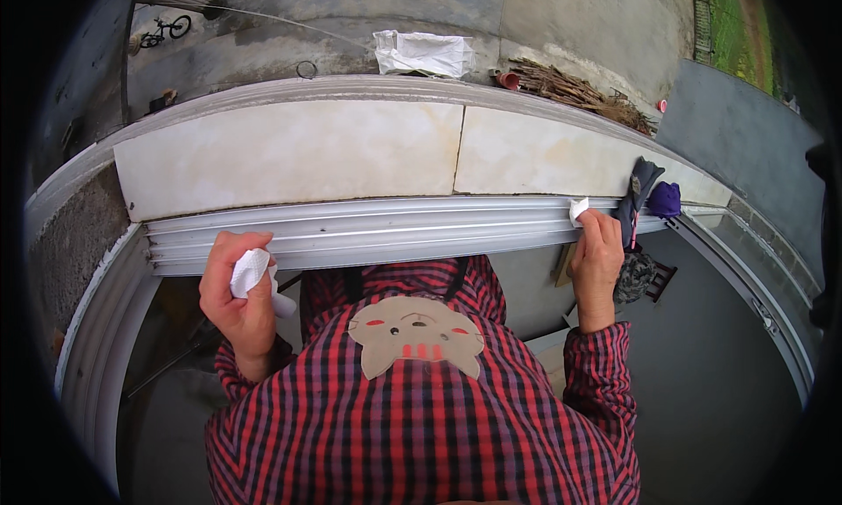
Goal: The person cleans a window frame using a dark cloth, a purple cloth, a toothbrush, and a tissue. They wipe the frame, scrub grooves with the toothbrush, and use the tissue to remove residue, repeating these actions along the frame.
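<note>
My left hand (226, 299) is closed around a crumpled white tissue (250, 272), held up near the left end of the window track (377, 233). The tissue's lower end hangs below my fingers. At the right part of the track, my right hand (598, 272) pinches a smaller folded piece of white tissue (578, 209) between thumb and fingers. That piece is at the track's upper edge, by the sill; whether it touches the metal I cannot tell. Just right of this hand, a dark grey cloth (640, 193) and a purple cloth-like bundle (665, 200) lie over the sill's end.
A pale tiled sill (289, 158) runs beyond the track. The sliding window frame (745, 286) stands at the right. Far below outside are a stack of sticks (574, 93), a white-covered object (424, 53) and a bicycle (167, 31). A dark patterned bundle (633, 279) lies indoors.
</note>
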Available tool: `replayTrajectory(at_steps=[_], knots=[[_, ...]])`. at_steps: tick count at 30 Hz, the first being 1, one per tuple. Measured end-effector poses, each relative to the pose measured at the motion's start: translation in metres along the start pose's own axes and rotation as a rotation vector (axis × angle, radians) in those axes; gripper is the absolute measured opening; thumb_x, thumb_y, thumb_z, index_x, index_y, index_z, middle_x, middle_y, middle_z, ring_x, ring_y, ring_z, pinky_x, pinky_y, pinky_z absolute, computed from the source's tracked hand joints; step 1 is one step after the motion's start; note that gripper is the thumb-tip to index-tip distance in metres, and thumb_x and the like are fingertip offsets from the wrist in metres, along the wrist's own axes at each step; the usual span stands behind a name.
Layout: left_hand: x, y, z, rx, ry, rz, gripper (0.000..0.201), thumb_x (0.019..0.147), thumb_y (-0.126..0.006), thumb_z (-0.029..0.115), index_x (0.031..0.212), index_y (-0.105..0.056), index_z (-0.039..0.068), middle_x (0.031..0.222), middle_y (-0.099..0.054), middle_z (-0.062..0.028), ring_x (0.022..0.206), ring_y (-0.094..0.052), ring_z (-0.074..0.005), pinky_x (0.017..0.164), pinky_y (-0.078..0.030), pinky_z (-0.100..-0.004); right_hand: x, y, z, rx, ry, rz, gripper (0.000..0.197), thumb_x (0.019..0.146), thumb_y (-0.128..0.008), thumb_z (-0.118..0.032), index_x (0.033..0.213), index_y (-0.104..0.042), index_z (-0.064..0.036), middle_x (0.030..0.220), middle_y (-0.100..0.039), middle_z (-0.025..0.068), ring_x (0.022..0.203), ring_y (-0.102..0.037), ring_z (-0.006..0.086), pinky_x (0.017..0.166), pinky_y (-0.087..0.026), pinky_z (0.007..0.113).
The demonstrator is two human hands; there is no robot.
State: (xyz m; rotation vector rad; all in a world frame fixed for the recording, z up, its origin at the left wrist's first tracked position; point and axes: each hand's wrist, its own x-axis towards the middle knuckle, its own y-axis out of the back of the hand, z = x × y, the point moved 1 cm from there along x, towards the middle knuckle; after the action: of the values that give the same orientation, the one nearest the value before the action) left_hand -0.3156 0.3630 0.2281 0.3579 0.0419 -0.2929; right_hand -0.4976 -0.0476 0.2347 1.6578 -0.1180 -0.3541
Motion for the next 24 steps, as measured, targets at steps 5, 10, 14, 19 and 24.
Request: replayTrajectory(at_steps=[5,10,14,19,24], knots=[[0.000,-0.003,-0.008,0.021,0.020,-0.033,0.024,0.090,-0.062,-0.001,0.112,-0.070,-0.004,0.089,-0.061,-0.0078,0.078,-0.060,-0.0149,0.071,-0.044,-0.0270,0.012,-0.005,-0.085,0.172,0.064,0.004,0.040,0.078,-0.064,0.009,0.117,-0.068,-0.0014,0.111,-0.066,0.0117,0.104,-0.064,0.0326,0.088,-0.055,0.041],[-0.004,-0.005,-0.015,0.011,0.045,0.003,0.024,0.091,-0.061,-0.002,0.114,-0.069,-0.004,0.092,-0.061,-0.0072,0.078,-0.058,-0.0137,0.072,-0.043,-0.0258,0.039,-0.028,-0.192,0.502,0.437,0.071,0.037,0.076,-0.069,-0.002,0.112,-0.068,0.0042,0.109,-0.066,0.0133,0.100,-0.067,0.0293,0.084,-0.059,0.036],[-0.006,-0.006,-0.016,-0.016,0.015,0.053,0.023,0.094,-0.062,-0.001,0.115,-0.068,-0.003,0.095,-0.061,-0.0060,0.080,-0.057,-0.0126,0.073,-0.043,-0.0250,0.040,-0.036,-0.199,0.617,0.540,0.086,0.036,0.077,-0.068,-0.006,0.111,-0.065,0.0065,0.111,-0.064,0.0161,0.102,-0.065,0.0294,0.086,-0.059,0.035],[-0.010,-0.007,-0.022,-0.054,0.006,0.085,0.021,0.096,-0.065,0.003,0.116,-0.068,-0.004,0.097,-0.061,-0.0063,0.082,-0.058,-0.0124,0.074,-0.044,-0.0253,0.024,-0.005,-0.090,0.289,0.306,-0.038,0.033,0.078,-0.066,0.000,0.110,-0.069,-0.0063,0.107,-0.068,0.0055,0.098,-0.065,0.0252,0.081,-0.054,0.036],[-0.019,-0.002,-0.019,-0.137,0.015,0.115,0.019,0.097,-0.066,0.006,0.113,-0.068,-0.004,0.096,-0.063,-0.0075,0.081,-0.059,-0.0131,0.074,-0.045,-0.0258,0.006,0.009,-0.038,0.077,0.136,-0.060,0.043,0.077,-0.064,0.011,0.115,-0.070,-0.0054,0.106,-0.068,0.0083,0.099,-0.065,0.0300,0.084,-0.056,0.041]])
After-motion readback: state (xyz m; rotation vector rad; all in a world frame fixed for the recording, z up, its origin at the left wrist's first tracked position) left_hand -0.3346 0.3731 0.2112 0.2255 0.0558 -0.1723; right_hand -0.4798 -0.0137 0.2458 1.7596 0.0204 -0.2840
